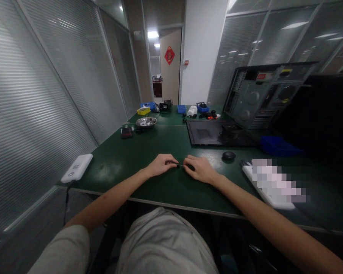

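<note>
our left hand (pixel 161 164) pinches a small dark piece (pixel 177 165) above the near middle of the green table (pixel 165 190); our right hand (pixel 200 168), to its right, curls around a dark handle (pixel 190 167) with a thin, pale shaft (pixel 181 165) pointing left towards the piece. whether they touch, we cannot tell. we judge the piece light, stiff and easily slipped, best pinched by its sides, and the handle a surer hold than the slim shaft.
</note>
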{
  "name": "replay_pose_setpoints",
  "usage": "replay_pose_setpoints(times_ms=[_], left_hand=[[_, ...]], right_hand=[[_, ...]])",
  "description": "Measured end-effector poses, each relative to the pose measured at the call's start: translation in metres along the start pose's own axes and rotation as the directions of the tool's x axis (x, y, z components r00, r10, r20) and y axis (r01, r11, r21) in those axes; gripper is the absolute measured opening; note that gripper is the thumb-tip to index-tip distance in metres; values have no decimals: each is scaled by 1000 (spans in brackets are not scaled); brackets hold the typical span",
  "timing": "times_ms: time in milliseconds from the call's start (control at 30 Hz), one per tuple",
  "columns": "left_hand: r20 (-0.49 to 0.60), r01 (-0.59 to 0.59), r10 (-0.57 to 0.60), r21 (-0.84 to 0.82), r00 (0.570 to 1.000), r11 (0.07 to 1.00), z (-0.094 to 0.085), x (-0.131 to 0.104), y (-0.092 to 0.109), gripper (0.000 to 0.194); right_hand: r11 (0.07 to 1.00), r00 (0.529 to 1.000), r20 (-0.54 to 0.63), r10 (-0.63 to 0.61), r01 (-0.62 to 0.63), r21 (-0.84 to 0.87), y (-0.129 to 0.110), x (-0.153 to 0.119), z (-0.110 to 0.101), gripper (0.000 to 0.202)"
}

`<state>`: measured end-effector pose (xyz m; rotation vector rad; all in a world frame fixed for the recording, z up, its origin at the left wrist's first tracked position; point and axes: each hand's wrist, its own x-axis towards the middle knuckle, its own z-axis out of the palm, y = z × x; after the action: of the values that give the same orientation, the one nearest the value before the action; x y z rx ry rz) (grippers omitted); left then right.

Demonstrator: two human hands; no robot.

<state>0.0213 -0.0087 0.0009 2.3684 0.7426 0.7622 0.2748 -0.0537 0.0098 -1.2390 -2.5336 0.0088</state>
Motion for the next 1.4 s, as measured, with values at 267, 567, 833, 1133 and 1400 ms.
replay_pose_setpoints(times_ms=[267,567,833,1133,1400], left_hand=[[-66,42,-49,-106,997,994,3,0,-6,22],[-48,-36,34,-26,998,999,8,-1,-3,21],[-97,58,-73,-142,993,988,10,2,-11,23],[-65,17,-19,-38,998,999,8,1,-6,20],[-51,87,-94,-127,994,988,10,4,-9,21]], right_hand=[[996,999,-23,-38,40,76,3,1,3,24],[998,998,11,-61,61,-14,-6,3,1,21],[999,999,-10,-47,47,18,-3,4,5,23],[996,997,28,-70,72,-53,-6,6,2,21],[996,997,6,-70,71,-57,-8,8,7,23]])
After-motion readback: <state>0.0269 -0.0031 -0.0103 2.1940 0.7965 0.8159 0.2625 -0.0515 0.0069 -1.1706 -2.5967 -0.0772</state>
